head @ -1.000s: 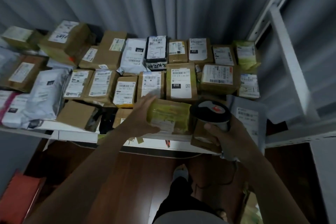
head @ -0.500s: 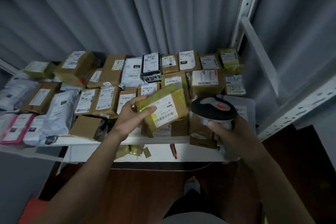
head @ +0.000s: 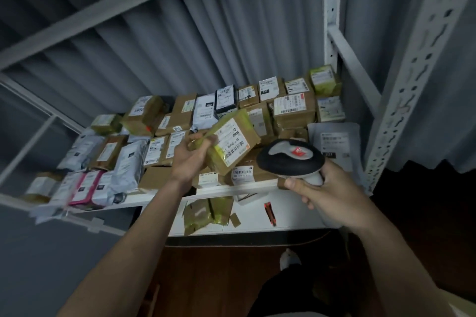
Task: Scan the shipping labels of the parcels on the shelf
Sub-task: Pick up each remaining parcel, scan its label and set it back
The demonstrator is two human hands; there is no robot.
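My left hand grips a small cardboard parcel wrapped in yellow-green tape, lifted above the shelf and tilted so its white shipping label with barcode faces up and toward me. My right hand holds the white handle of a barcode scanner, whose black-rimmed head sits just right of the parcel, near its lower corner. Many more labelled parcels lie on the white shelf behind and beneath.
Grey and white mailer bags and a pink packet fill the shelf's left end. A perforated metal upright stands at right, a crossbar overhead. A lower shelf holds torn packaging. Wooden floor and my foot are below.
My left hand picked the taped parcel off the shelf, raised it and turned its label up. The scanner stayed beside it. The view tilted upward, showing more of the rack.
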